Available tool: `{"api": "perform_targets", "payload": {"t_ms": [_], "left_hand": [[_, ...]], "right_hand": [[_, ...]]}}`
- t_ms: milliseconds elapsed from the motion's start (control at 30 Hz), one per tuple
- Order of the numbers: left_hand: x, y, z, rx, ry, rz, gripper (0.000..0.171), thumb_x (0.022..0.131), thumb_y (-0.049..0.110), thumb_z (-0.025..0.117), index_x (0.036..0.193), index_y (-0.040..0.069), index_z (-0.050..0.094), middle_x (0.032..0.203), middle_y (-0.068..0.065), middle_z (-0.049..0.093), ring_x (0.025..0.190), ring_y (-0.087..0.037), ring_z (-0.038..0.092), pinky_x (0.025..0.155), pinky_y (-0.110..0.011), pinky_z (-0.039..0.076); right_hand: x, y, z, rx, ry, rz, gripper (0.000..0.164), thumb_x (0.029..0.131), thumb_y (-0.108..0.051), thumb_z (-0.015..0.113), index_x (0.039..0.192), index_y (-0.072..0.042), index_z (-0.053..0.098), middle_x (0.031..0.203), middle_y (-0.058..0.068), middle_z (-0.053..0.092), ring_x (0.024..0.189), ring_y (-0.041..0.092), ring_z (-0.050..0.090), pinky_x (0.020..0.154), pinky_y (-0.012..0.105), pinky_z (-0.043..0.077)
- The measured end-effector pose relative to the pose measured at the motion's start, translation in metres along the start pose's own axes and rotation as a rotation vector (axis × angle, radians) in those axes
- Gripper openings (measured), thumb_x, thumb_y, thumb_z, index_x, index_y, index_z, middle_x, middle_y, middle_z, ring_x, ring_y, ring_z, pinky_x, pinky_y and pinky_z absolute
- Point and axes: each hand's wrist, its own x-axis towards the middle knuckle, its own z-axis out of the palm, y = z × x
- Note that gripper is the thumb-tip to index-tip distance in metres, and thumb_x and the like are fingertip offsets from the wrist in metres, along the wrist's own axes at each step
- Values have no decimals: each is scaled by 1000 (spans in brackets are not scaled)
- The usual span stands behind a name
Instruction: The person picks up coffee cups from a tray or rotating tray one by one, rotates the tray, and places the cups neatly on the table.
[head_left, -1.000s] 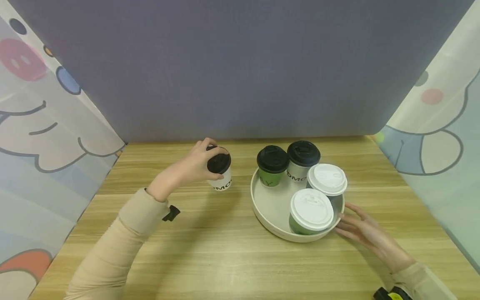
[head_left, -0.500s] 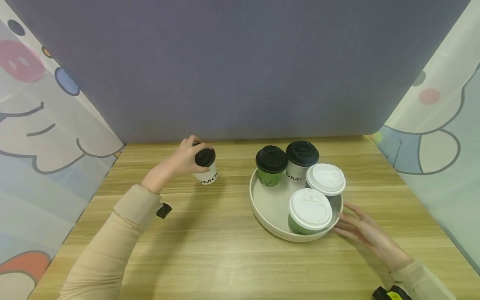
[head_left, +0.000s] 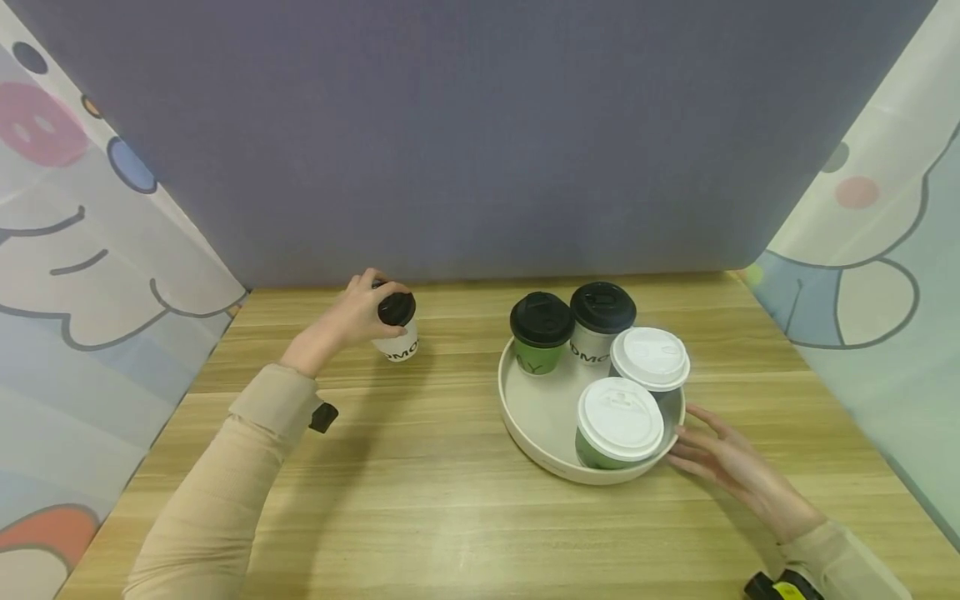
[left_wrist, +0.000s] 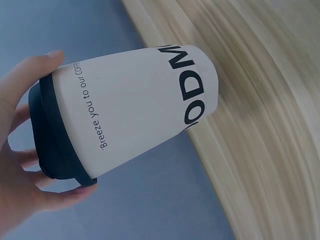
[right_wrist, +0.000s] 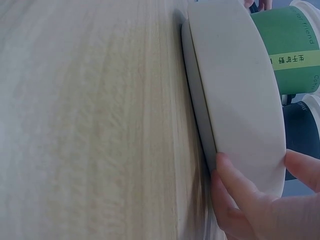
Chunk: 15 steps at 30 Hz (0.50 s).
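Note:
My left hand (head_left: 352,312) grips a white paper coffee cup (left_wrist: 125,112) by its black lid (left_wrist: 56,131), thumb and fingers around the lid's rim. The cup is upright at the back left of the table; whether its base touches the wood I cannot tell. At the right, my right hand (head_left: 738,467) touches the outer side of a round cream tray (head_left: 536,425), its fingers fairly straight. The tray holds a green cup with a black lid (head_left: 542,333), a white cup with a black lid (head_left: 602,321), a dark cup with a white lid (head_left: 650,358) and a green one with a white lid (head_left: 620,421).
Wooden tabletop (head_left: 420,500) lies under everything. A grey-purple panel (head_left: 480,142) stands along its back edge. Cartoon-printed sheets hang at the left (head_left: 90,250) and right (head_left: 870,275). A dark wrist device (head_left: 783,587) is strapped near the right sleeve.
My left hand has carried the white cup leftward and slightly back, away from the tray. The right hand, tray and its cups hold their places; the head view has shifted slightly.

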Motion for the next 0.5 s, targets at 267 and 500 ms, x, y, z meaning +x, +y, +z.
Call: {"api": "perform_targets", "payload": {"t_ms": [267, 500], "left_hand": [[5, -11, 3, -15, 9, -44, 62, 71, 32, 72, 125, 15, 48, 124, -19, 31, 110, -40, 32, 82, -56, 35], [9, -19, 5, -38, 9, -75, 62, 71, 32, 72, 126, 14, 48, 123, -18, 32, 111, -39, 30, 84, -57, 33]], "right_hand": [[0, -1, 1, -7, 1, 6, 80, 91, -6, 45, 135, 1, -21, 98, 5, 55, 90, 16, 60, 85, 35, 45], [0, 0, 0, -7, -3, 2, 80, 91, -6, 45, 135, 1, -21, 98, 5, 56, 91, 16, 60, 85, 35, 45]]}}
